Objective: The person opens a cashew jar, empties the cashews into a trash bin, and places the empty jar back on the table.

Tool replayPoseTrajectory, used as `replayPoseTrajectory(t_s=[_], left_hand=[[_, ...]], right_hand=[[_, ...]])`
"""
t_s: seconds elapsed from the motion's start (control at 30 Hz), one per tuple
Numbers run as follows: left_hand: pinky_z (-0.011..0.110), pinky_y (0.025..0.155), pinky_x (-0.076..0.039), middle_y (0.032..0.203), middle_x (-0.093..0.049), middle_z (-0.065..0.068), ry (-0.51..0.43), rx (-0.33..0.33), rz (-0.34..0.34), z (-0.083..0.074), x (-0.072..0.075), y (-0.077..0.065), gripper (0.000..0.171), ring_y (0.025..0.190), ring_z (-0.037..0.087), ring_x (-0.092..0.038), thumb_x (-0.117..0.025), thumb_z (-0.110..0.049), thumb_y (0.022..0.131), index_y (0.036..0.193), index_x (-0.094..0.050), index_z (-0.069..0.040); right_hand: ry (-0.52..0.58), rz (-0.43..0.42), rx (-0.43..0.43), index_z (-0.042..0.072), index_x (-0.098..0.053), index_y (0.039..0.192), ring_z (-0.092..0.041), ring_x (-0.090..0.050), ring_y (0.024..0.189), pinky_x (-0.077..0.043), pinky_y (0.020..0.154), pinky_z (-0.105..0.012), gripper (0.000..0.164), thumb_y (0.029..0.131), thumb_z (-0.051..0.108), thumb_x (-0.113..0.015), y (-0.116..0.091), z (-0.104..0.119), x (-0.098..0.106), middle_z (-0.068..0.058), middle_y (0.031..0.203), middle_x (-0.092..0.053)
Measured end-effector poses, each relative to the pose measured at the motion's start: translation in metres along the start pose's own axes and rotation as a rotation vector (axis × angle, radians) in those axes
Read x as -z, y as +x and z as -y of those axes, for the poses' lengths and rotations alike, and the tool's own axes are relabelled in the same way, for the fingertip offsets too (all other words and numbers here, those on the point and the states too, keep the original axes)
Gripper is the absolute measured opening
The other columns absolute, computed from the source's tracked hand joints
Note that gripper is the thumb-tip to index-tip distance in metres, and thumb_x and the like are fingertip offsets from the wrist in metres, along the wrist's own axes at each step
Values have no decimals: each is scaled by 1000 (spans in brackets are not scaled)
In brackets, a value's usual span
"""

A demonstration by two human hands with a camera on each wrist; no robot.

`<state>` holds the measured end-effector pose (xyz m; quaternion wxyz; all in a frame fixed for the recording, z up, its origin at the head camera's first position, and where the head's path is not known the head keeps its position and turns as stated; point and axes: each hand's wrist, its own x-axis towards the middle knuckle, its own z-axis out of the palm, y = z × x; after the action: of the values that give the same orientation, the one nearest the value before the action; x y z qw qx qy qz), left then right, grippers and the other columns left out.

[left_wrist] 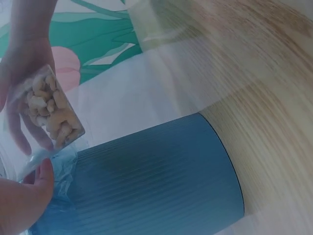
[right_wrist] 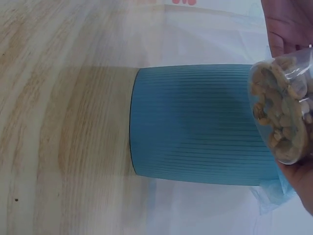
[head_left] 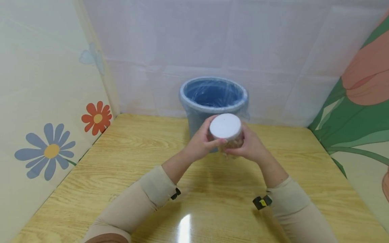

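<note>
A clear jar of light-brown nuts with a white lid is held up between both hands, in front of the bin. My left hand grips its left side, the thumb across the front just under the lid. From the other side my right hand holds the jar, thumb in front and lower down. The lid is on. In the left wrist view, nuts show through the jar wall, and the right hand's fingers spread behind it. Both wrist views cut off the lid end.
Behind the jar stands a blue ribbed bin lined with a clear plastic bag, its mouth open upward. It is on a wood-grain table, near the white back wall covering. Flower-printed panels flank both sides.
</note>
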<state>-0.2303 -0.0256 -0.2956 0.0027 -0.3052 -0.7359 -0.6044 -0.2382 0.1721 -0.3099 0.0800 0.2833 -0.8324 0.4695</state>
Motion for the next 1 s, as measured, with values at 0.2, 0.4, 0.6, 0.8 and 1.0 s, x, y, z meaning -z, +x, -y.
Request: replayPoseTrajectory(t_s=[0.2, 0.4, 0.6, 0.8, 1.0], left_hand=[[34, 89, -49, 134, -38, 20, -97, -37, 47, 15, 4, 5, 72, 115, 30, -46, -65, 4, 80, 140, -25, -3], [39, 90, -47, 130, -44, 20, -142, -132, 103, 37, 11, 13, 64, 112, 27, -46, -64, -9, 85, 139, -30, -3], [39, 92, -46, 131, -46, 17, -167, -161, 126, 40, 16, 17, 82, 112, 27, -48, -64, -50, 76, 137, -34, -5], [39, 94, -45, 131, -45, 17, -186, -147, 131, 44, 19, 17, 86, 113, 27, -48, -64, -56, 74, 135, -35, -3], [38, 94, -45, 130, -47, 18, -197, -123, 139, 45, 20, 16, 90, 112, 24, -48, -64, -57, 71, 134, -36, -1]], right_hand=[[56, 36, 6, 10, -34, 137, -28, -42, 120, -32, 103, -50, 92, 61, 9, -85, 2, -22, 6, -11, 129, -47], [157, 106, 50, 7, -37, 133, -26, -45, 115, -36, 100, -47, 84, 62, 3, -82, 4, -27, 14, -11, 124, -50], [183, 147, 41, 3, -34, 134, -24, -46, 114, -36, 100, -46, 83, 63, 0, -79, 2, -27, 22, -13, 124, -49], [215, 193, 105, 2, -35, 132, -23, -47, 114, -37, 100, -42, 82, 62, 0, -77, 0, -25, 25, -12, 123, -50], [278, 252, 168, 2, -34, 134, -23, -47, 114, -40, 98, -36, 83, 64, 4, -78, 1, -25, 23, -10, 124, -49]])
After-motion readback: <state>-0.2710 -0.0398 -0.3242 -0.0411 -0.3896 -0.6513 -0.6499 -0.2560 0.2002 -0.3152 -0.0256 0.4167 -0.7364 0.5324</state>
